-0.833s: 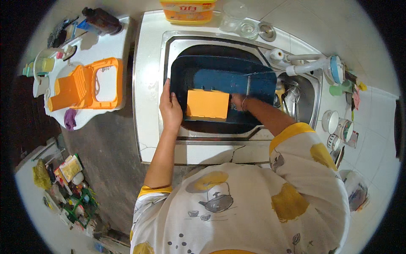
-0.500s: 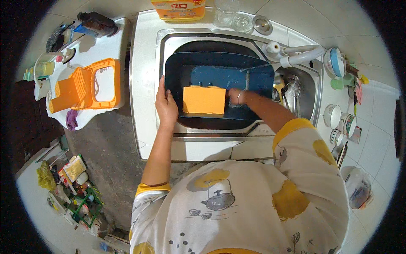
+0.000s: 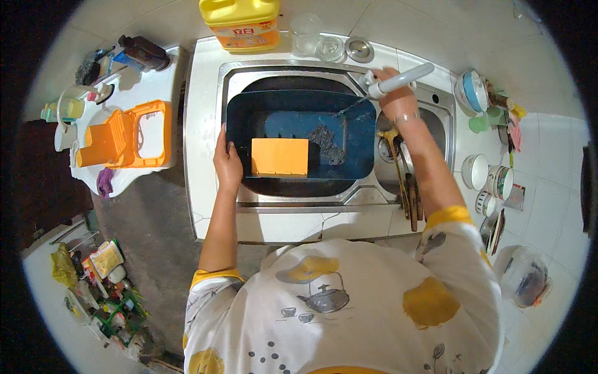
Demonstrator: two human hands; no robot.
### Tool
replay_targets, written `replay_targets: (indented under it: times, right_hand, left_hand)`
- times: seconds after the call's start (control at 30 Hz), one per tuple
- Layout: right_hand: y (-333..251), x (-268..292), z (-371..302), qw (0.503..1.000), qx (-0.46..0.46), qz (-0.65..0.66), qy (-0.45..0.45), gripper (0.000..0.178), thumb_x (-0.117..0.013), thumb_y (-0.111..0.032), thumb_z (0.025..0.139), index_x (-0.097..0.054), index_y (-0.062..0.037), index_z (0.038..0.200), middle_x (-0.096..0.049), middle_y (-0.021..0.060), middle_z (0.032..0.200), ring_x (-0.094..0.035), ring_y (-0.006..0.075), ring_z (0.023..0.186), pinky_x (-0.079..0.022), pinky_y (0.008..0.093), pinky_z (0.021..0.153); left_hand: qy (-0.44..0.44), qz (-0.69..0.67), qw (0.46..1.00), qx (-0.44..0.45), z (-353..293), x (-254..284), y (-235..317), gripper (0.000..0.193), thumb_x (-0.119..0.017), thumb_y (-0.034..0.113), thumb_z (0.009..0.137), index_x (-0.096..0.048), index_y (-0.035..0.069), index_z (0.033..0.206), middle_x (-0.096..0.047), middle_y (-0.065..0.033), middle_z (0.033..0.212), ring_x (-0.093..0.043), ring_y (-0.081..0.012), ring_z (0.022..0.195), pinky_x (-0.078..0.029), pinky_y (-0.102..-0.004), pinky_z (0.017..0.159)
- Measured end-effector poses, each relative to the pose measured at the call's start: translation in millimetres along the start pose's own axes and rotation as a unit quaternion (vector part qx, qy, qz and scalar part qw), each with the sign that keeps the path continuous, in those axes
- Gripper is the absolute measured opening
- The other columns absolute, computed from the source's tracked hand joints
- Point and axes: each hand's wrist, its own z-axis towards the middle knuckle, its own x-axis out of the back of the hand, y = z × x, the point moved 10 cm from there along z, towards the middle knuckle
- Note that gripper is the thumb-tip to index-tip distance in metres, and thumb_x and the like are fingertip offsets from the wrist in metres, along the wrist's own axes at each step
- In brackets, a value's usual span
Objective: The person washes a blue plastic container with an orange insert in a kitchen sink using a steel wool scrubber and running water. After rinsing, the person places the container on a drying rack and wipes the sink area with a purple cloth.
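A dark blue rectangular bin (image 3: 280,103) rests over the left sink basin. My left hand (image 3: 228,165) grips its left wall, fingers outside and thumb at the rim. Inside stands an orange plastic piece (image 3: 280,156) with a flat, blocky face. To its right a dark mesh scrubber (image 3: 327,144) lies on the bin's floor. My right hand (image 3: 400,103) is closed around the white faucet (image 3: 408,76), its fingers partly hidden by the spout. A thin stream of water runs from the spout into the bin.
Long-handled utensils (image 3: 398,168) lie in the right basin (image 3: 445,121). Bowls (image 3: 475,172) line the right counter. A yellow detergent jug (image 3: 243,28) and glass jars (image 3: 329,48) stand behind the sink. Orange plastic parts (image 3: 124,137) sit on a white side table (image 3: 140,71).
My right hand has left the bin beside the orange piece and moved up and right to the faucet. The scrubber now lies uncovered. My left hand stays on the bin's wall.
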Motion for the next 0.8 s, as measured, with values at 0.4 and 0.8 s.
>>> replay_targets:
  times: [0.4, 0.8]
  right_hand:
    - [37, -61, 30, 0.963, -0.122, -0.087, -0.224, 0.025, -0.059, -0.017, 0.077, -0.056, -0.0037, 0.099, -0.061, 0.0238, 0.097, -0.061, 0.0386, 0.090, -0.051, 0.0437, 0.075]
    - [-95, -211, -130, 0.857, -0.085, -0.019, -0.508, 0.041, -0.050, -0.011, 0.085, -0.050, -0.0107, 0.126, -0.047, 0.0200, 0.128, -0.055, 0.0386, 0.106, -0.048, 0.0440, 0.089]
  left_hand:
    - [0.000, -0.048, 0.998, -0.032, 4, -4, -5, 0.042, -0.043, -0.001, 0.091, -0.045, 0.006, 0.133, -0.055, -0.0184, 0.124, -0.053, -0.0268, 0.114, -0.040, -0.0327, 0.096]
    - [0.008, -0.032, 0.999, 0.003, 2, -1, -8, 0.040, -0.043, 0.001, 0.092, -0.046, 0.005, 0.132, -0.055, -0.0171, 0.124, -0.052, -0.0284, 0.115, -0.039, -0.0341, 0.098]
